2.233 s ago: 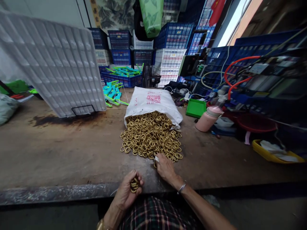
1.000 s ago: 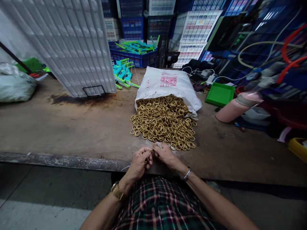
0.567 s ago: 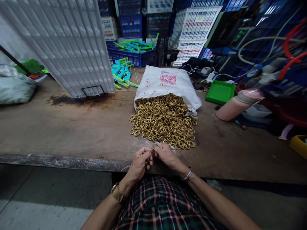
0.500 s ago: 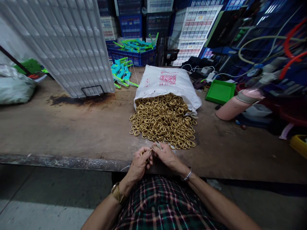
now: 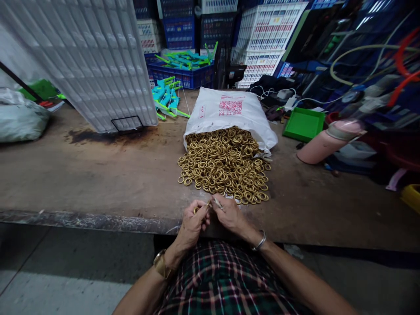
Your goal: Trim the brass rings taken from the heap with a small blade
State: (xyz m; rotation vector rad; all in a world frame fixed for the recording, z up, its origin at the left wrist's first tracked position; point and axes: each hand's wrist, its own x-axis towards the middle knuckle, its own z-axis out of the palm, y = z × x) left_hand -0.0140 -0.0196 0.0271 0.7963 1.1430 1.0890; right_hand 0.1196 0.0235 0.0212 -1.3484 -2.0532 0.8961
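Observation:
My left hand (image 5: 194, 221) is closed on brass-coloured rings; one ring (image 5: 196, 210) shows between its fingers, and how many it holds is hidden. Pinched in my right hand (image 5: 231, 215) is a small, flat, grey blade (image 5: 218, 203), its tip close to the left fingertips. Both hands meet just above the table's front edge. In front of them a heap of brass-coloured rings (image 5: 223, 168) spills from the mouth of a white sack (image 5: 210, 107) with red print.
A pink bottle (image 5: 316, 146) and a green tray (image 5: 303, 124) stand at the right. At the left, a tall ribbed translucent panel (image 5: 108, 65) rises from the wooden table (image 5: 98, 175). Turquoise and green plastic parts (image 5: 169, 98) lie behind, before stacked crates (image 5: 259, 30).
The right hand and its blade have shifted slightly, opening a small gap from the left fingertips. Rings and sack lie as before; the view has moved a little.

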